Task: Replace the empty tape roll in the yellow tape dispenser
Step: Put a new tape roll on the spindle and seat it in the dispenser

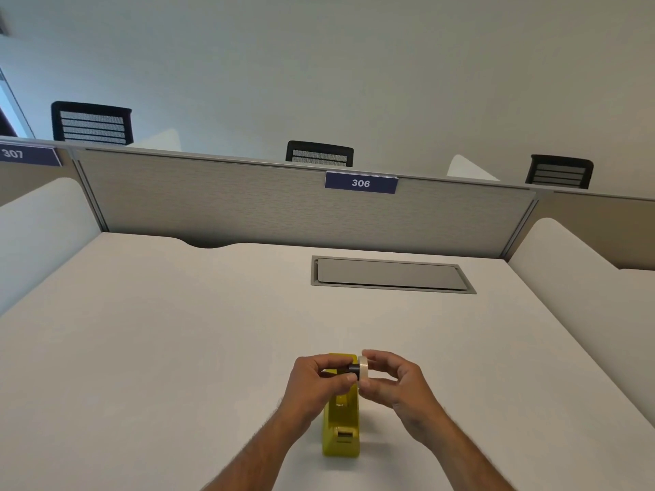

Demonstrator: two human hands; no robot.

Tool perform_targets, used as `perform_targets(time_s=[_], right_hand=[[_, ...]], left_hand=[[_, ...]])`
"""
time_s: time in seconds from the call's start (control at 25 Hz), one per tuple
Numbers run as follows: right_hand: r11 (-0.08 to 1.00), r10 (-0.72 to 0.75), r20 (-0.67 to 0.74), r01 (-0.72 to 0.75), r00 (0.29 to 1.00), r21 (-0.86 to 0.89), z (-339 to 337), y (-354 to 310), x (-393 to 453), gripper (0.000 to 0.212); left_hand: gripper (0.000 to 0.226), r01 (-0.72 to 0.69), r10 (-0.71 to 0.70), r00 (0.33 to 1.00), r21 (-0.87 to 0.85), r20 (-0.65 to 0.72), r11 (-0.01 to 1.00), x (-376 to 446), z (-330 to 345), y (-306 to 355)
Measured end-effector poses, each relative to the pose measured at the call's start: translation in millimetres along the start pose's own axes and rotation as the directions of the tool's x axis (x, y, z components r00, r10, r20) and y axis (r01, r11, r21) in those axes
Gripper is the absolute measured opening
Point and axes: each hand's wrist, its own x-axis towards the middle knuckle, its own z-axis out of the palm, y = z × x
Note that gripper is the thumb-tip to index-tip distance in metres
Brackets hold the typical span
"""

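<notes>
Left hand pinches a dark spindle; right hand grips the tape roll against it, above the yellow tape dispenser on the counter.

You see a yellow tape dispenser on an off-white desk. The tape roll is cream, the spindle black. The cable hatch is grey. The partition is beige-grey, finely woven; its label is navy with white "306". The chair backs are black with striped mesh.
</notes>
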Motion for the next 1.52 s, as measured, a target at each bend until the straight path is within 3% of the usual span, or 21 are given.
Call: perform_targets(time_s=[0.44, 0.72, 0.96, 1.2, 1.4, 1.52], right_hand=[[0.999, -0.035, 0.075, 0.035, 0.997, -0.001, 4, -1, 1, 0.049], [0.998, -0.047, 0.014, 0.048, 0.999, -0.049, 7, 7, 4, 0.049], [0.98, -0.05, 0.066, 0.062, 0.997, -0.191, 12, 13, 7, 0.032], [0.885, -0.121, -0.048, 0.086, 0.992, -0.458, 15, 20, 16, 0.031], [0.846, -0.166, -0.071, 0.106, 0.984, -0.523, 22, 26, 19, 0.028], [0.844, -0.184, -0.094, 0.109, 0.978, -0.525, 24, 28, 22, 0.027]], left_hand=[[0.027, -0.013, 0.013, 1.0, 0.056, -0.002, 0.998, 0, -1, 0], [0.03, -0.022, 0.019, 0.999, 0.086, 0.036, 0.996, 0, -4, -2], [0.028, 0.008, -0.001, 0.999, 0.142, -0.045, 0.99, 4, -7, -11], [0.034, 0.0, 0.02, 0.998, 0.296, -0.064, 0.955, 9, -7, -14], [0.027, -0.012, 0.058, 0.993, 0.402, -0.101, 0.916, 11, -8, -19], [0.038, -0.012, 0.08, 0.987, 0.431, -0.141, 0.902, 11, -6, -20]])
